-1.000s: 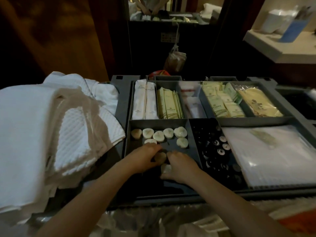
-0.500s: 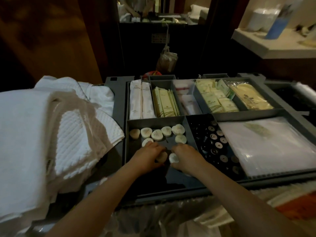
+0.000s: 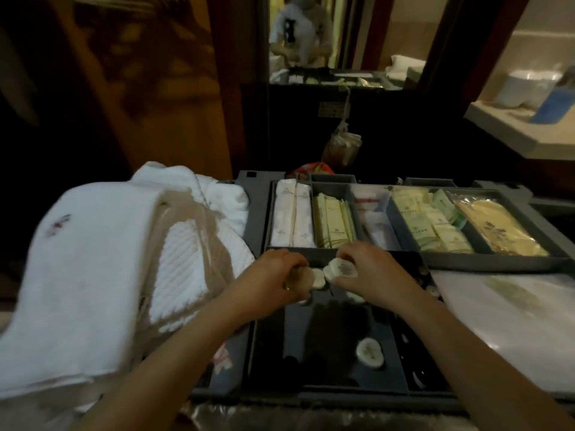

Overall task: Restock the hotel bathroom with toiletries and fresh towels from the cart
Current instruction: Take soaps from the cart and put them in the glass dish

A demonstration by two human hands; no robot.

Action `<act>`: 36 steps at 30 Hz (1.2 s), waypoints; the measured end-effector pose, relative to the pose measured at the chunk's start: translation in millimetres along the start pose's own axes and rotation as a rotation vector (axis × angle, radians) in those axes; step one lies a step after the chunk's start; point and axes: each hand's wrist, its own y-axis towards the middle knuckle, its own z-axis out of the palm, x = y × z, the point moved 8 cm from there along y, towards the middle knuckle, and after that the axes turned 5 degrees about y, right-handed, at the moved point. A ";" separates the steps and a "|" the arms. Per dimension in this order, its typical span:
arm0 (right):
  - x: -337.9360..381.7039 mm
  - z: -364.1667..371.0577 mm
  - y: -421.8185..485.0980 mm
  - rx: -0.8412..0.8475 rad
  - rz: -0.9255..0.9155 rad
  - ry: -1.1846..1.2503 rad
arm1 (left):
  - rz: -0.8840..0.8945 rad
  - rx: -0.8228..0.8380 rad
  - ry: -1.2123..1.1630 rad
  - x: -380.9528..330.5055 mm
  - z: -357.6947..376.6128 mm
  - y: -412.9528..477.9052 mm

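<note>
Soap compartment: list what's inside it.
One loose soap lies near the front. The left hand grips a tan soap, the right hand a white soap. Anything beneath the hands is hidden.

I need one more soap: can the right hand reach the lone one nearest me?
Probably yes: the lone soap lies uncovered between the forearms, nothing over it, though the right hand holds a second soap.

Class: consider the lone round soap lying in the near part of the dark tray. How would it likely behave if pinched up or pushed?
The soap looks small and flat, so it is probably light and easy to pinch. Lying on its face, it should slide rather than roll. Its wrapper looks smooth, so it might slip a little.
</note>
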 end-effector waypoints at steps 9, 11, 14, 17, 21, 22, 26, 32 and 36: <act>72.8 -19.5 43.8 0.049 -0.401 0.058 | -0.273 -0.359 0.111 10.2 -97.4 -55.4; 90.4 -21.7 47.3 0.086 -0.492 0.094 | -0.369 -0.374 0.155 10.0 -107.7 -72.9; 118.5 -24.8 42.2 0.160 -0.649 0.152 | -0.540 -0.383 0.188 10.8 -113.6 -106.8; 142.8 -25.2 25.9 0.231 -0.837 0.197 | -0.696 -0.421 0.221 -1.7 -110.9 -141.0; 176.2 -14.8 -6.1 0.381 -1.058 0.220 | -0.889 -0.478 0.234 -32.9 -100.2 -190.9; 185.6 -10.1 -16.4 0.419 -1.103 0.221 | -0.927 -0.488 0.257 -43.4 -97.6 -204.9; 222.7 4.1 -69.5 0.557 -1.282 0.281 | -1.123 -0.475 0.394 -92.5 -87.7 -258.0; 275.4 28.2 -176.2 0.679 -1.557 0.276 | -1.423 -0.484 0.502 -168.6 -74.3 -344.0; 303.9 48.8 -257.0 0.794 -1.702 0.267 | -1.595 -0.561 0.491 -220.9 -58.5 -408.7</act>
